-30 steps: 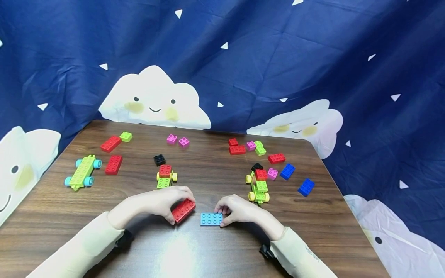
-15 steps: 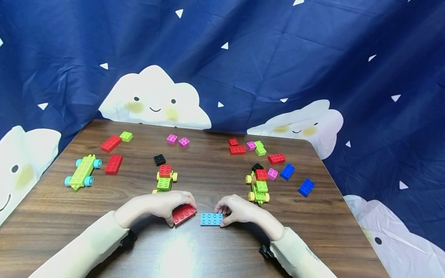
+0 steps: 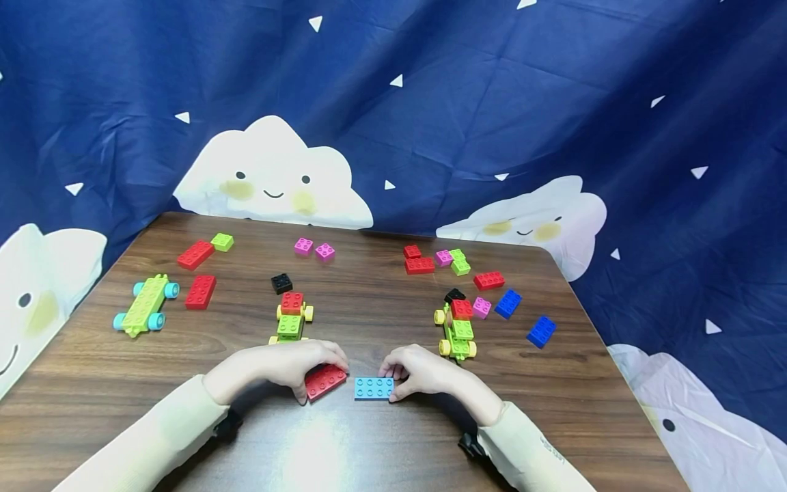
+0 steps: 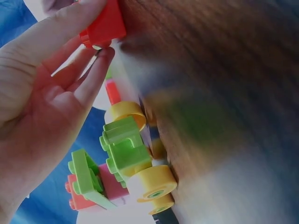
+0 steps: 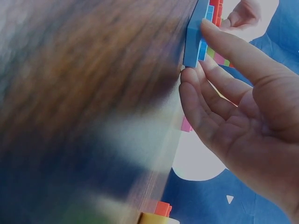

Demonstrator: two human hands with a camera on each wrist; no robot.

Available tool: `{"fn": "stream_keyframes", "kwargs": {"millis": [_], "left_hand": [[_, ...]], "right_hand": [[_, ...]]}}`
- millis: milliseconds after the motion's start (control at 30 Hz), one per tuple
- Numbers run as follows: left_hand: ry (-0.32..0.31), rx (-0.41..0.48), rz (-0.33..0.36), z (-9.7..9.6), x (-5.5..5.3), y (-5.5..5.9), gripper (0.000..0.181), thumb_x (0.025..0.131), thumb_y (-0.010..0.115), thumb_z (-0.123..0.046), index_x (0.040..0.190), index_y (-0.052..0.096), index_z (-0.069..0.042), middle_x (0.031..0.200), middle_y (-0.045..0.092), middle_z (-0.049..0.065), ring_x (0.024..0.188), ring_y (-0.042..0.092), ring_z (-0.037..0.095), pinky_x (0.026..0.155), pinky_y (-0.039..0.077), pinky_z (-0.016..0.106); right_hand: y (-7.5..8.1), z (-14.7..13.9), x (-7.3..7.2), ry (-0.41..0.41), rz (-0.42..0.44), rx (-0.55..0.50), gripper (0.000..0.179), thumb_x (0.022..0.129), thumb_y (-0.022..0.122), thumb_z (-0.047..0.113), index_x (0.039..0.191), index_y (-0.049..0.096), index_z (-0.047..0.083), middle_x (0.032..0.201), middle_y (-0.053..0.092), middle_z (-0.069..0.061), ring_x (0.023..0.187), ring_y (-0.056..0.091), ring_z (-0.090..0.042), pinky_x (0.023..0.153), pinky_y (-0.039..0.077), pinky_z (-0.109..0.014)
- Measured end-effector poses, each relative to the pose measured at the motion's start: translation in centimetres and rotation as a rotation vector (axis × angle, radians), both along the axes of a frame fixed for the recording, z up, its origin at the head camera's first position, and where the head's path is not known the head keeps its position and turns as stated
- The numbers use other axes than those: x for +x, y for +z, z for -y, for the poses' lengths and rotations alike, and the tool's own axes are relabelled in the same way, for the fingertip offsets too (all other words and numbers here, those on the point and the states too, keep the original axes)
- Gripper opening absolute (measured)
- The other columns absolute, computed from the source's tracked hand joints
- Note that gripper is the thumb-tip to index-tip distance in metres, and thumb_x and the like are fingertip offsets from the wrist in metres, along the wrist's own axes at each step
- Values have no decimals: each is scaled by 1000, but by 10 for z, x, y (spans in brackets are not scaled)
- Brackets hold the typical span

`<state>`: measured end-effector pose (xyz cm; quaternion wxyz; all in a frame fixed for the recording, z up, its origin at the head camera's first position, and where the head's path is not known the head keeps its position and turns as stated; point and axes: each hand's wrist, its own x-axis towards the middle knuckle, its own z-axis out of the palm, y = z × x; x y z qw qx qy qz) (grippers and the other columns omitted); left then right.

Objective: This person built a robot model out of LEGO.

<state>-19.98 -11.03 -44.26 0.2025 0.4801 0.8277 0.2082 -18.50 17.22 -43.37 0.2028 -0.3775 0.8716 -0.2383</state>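
Red brick (image 3: pixel 326 382) is turned straighter than a second ago, pinched in your left grip (image 3: pixel 299 360) near the light-blue brick (image 3: pixel 373 388), whose end your right grip (image 3: pixel 421 371) pinches, probably for lining them up.

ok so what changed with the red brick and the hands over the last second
The red brick in the left hand turned slightly clockwise in the head view, nearer to lining up with the light blue brick, and the hand shifted a little with it. Nothing was let go. The light blue brick and the right hand at its end stayed put.
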Motion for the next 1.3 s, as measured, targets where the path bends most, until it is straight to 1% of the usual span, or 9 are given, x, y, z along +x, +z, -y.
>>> {"fn": "stream_keyframes", "kwargs": {"millis": [100,167,267,433,533,700,867,1167,1300], "left_hand": [[8,12,-2,2,0,1,82,55,92,-8,131,59,-10,134,56,2,124,52,17,107,42,36],[30,32,3,3,1,2,82,56,92,-13,131,59,-9,133,57,3,123,52,18,106,43,36],[65,69,-6,5,1,2,80,58,93,-21,129,60,-7,129,59,4,119,54,19,103,45,36],[124,76,-39,8,3,0,77,59,92,-30,126,61,-5,119,64,4,109,58,19,96,48,36],[172,72,-20,9,6,-1,78,58,93,-31,124,61,-5,113,64,1,101,59,16,90,50,32],[227,69,17,9,10,-2,73,55,94,-30,115,61,-6,102,60,-3,90,56,10,79,50,25],[244,54,24,7,13,-1,67,55,94,-26,110,61,-6,97,58,-3,86,54,9,75,48,25],[255,29,12,4,14,-1,63,58,93,-23,109,62,-7,95,58,-5,84,54,7,75,47,25],[262,24,6,2,16,1,60,58,93,-22,108,62,-6,93,58,-5,82,53,8,73,47,25]], "right_hand": [[0,0,0,0,-1,-1,29,75,84,16,98,70,7,88,67,1,79,60,-5,73,50,-16],[0,0,0,-2,0,-1,29,75,84,16,99,70,7,89,67,1,79,60,-4,73,50,-16],[0,0,0,-5,2,-2,29,75,84,16,99,70,7,89,67,1,80,60,-5,73,50,-16],[-1,0,1,-7,4,5,30,75,84,16,99,70,7,89,67,1,80,60,-5,73,50,-17],[-1,0,1,-6,6,6,29,76,84,16,100,70,7,89,67,1,80,60,-5,73,50,-17],[0,0,0,-6,8,4,30,75,84,16,100,70,7,89,67,1,80,59,-4,73,50,-15],[0,0,0,-7,6,7,30,76,84,16,100,70,7,89,67,1,79,58,-3,73,50,-15],[2,1,1,-10,13,7,30,76,84,16,101,70,6,89,67,0,79,58,-3,73,50,-16],[2,1,1,-12,15,6,30,75,84,15,100,69,6,89,67,0,80,59,-4,73,50,-16]]}}
